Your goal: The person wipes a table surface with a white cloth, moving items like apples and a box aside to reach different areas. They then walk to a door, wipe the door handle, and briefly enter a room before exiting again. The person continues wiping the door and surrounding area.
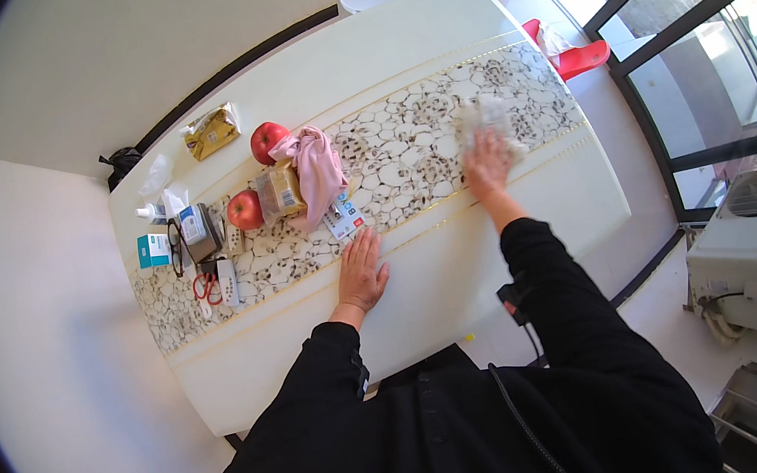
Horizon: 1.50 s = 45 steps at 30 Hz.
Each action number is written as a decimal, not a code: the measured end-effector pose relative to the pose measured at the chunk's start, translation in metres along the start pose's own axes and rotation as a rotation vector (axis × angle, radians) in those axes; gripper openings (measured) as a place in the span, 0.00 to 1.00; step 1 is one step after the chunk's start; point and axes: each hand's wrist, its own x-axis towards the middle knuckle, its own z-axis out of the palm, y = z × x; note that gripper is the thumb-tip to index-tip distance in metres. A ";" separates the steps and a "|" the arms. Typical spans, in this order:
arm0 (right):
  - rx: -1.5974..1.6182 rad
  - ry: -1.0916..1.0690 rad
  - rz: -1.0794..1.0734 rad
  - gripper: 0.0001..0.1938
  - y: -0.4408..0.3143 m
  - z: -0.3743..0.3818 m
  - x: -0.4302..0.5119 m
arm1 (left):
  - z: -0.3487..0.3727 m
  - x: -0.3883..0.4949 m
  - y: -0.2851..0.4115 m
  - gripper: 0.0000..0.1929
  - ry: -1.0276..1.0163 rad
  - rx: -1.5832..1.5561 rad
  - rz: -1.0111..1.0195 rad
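My right hand [488, 161] presses a whitish cloth [488, 113] onto the patterned band of the table [424, 302]; both are blurred, so the fingers' grip is only partly visible. Farther left, my left hand [360, 272] lies flat on the white tabletop, holding nothing, thumb spread. Its fingertips are at the lower edge of a printed card [345, 218]. Beyond that card, a pink cloth [320, 172] is bunched against a wrapped package [279, 191]. One red apple [269, 142] sits behind the package and another apple [244, 210] sits to its left.
At the table's left are red-handled scissors [207, 289], a white remote control [228, 283], glasses [175, 247], a teal box [154, 250] and a small bottle [151, 212]. A gold packet [211, 133] lies farther back. A red stool [582, 60] stands past the right edge.
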 end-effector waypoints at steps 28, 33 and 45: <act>0.013 -0.002 -0.187 0.32 0.157 -0.042 0.066 | 0.003 0.000 0.001 0.33 0.065 0.012 -0.026; 0.011 -0.120 -0.347 0.32 0.169 -0.061 0.166 | 0.009 0.003 0.027 0.32 0.221 0.312 -0.136; 0.056 -0.172 -0.938 0.31 0.286 -0.095 0.150 | 0.196 0.207 0.302 0.32 0.377 0.085 -0.530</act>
